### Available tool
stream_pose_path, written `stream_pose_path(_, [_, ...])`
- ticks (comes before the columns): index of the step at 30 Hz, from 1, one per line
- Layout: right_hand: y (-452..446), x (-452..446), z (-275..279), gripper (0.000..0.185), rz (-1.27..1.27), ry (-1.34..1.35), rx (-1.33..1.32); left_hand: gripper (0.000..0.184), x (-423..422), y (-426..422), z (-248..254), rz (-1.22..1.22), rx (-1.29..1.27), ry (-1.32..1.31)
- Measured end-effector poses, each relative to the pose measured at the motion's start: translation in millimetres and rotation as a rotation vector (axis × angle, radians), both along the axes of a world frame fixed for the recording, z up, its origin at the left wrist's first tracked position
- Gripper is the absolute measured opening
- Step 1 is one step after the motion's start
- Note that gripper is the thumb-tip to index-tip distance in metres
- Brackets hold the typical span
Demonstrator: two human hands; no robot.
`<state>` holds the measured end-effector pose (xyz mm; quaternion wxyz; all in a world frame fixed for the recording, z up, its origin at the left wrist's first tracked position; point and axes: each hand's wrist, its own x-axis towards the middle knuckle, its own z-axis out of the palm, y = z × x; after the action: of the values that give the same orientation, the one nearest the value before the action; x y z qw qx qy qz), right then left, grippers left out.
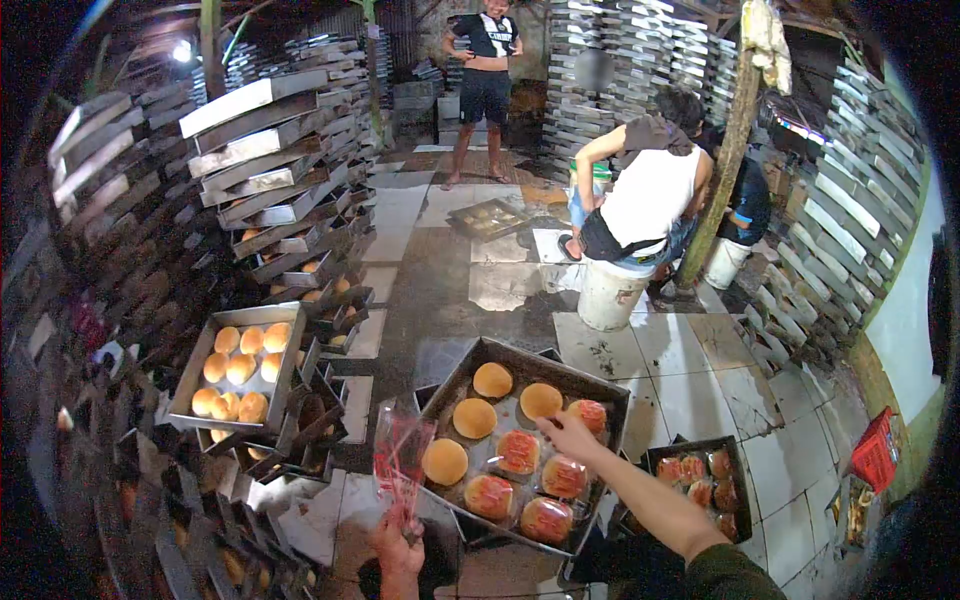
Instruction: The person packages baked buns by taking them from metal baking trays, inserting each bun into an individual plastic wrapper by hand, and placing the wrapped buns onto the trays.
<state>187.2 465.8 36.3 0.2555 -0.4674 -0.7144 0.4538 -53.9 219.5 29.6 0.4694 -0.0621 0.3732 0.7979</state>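
Observation:
My left hand (398,548) is closed around the lower end of some transparent plastic bags (402,455) with red print, held up at the near left of a metal tray. In the tray (595,535) lie several bare golden buns (474,418) and several buns wrapped in red-printed plastic (518,452). My right hand (572,440) reaches in from the right, its fingertips pinched at the near edge of a bare bun (541,400). Just beside that hand is a wrapped bun (588,415).
At left a tray of bare buns (240,368) tops a stack; tall tray stacks (270,140) line both sides. Wrapped buns fill a tray (697,480) at right. One person (645,190) sits on a bucket (610,295), another (745,195) beyond a post (722,170); a third (485,90) stands behind.

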Motion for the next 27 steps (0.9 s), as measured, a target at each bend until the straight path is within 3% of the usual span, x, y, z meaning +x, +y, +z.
stream_pose_path(2, [38, -18, -9, 0.042, -0.052, -0.201, 0.346, 0.011, -12, 11, -13, -0.027, 0.069, -0.069])
stream_pose_path(6, [108, -40, -38, 0.045, -0.088, -0.399, 0.433, 0.019, -10, 20, -36, -0.068, 0.249, -0.202])
stream_pose_path(9, [141, -53, -66, 0.046, -0.053, -0.499, 0.515, 0.026, -14, 24, -61, -0.092, 0.129, -0.309])
stream_pose_path(10, [150, -55, -76, 0.055, -0.024, -0.574, 0.535, 0.028, -15, 25, -62, -0.126, 0.158, -0.32])
stream_pose_path(13, [162, -65, -96, 0.058, -0.029, -0.69, 0.444, 0.027, 2, 34, -10, -0.092, -0.051, -0.316])
stream_pose_path(15, [173, -69, -91, 0.069, -0.047, -0.64, 0.315, 0.029, 1, 34, -15, -0.097, -0.044, -0.332])
stream_pose_path(17, [179, -75, -71, 0.081, 0.112, -0.845, -0.085, 0.033, 0, 30, -18, -0.106, -0.012, -0.358])
stream_pose_path(18, [172, -74, -63, 0.081, 0.115, -0.839, -0.087, 0.033, 1, 28, -19, -0.104, -0.015, -0.353])
stream_pose_path(20, [159, -60, -45, 0.079, 0.413, -1.013, 0.106, 0.024, 8, 27, -27, -0.019, -0.104, -0.123])
stream_pose_path(21, [152, -50, -44, 0.079, 0.408, -1.016, 0.104, 0.024, 4, 25, -43, -0.025, -0.102, -0.126])
stream_pose_path(23, [132, -24, -46, 0.071, 0.446, -0.886, 0.473, 0.022, -8, 22, -83, -0.076, -0.014, -0.203])
stream_pose_path(24, [134, -11, -48, 0.071, 0.423, -0.888, 0.471, 0.022, -9, 22, -89, -0.097, -0.009, -0.198])
stream_pose_path(25, [141, 3, -59, 0.069, 0.246, -0.554, 0.193, 0.02, -7, 21, -91, -0.155, -0.036, -0.114])
stream_pose_path(27, [110, 25, -28, 0.06, -0.053, 0.241, -0.432, 0.018, 1, 17, -91, -0.285, -0.087, 0.058])
